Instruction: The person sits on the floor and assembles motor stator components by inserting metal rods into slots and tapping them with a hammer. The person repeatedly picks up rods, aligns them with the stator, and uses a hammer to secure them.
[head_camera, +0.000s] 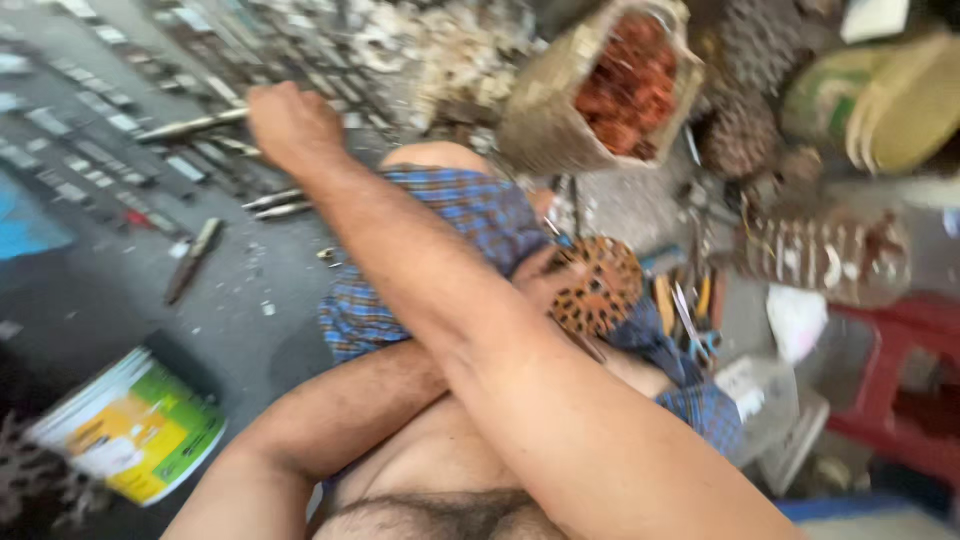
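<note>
My right hand (290, 125) reaches across my body to the upper left, its fingers closed around the end of a slim metal rod tool (190, 127) lying on the grey floor. My left arm passes under the right one. My left hand (545, 278) holds a round brown disc pierced with many holes (605, 285) over my lap, against the blue checked cloth (470, 215) on my leg. The picture is blurred by motion.
More metal rod tools (275, 205) and a dark-handled tool (193, 260) lie on the floor. A sack of reddish pieces (630, 85) stands ahead beside pale shavings (460, 50). A white, green and yellow bucket (130, 425) lies at left, a red stool (900, 380) at right.
</note>
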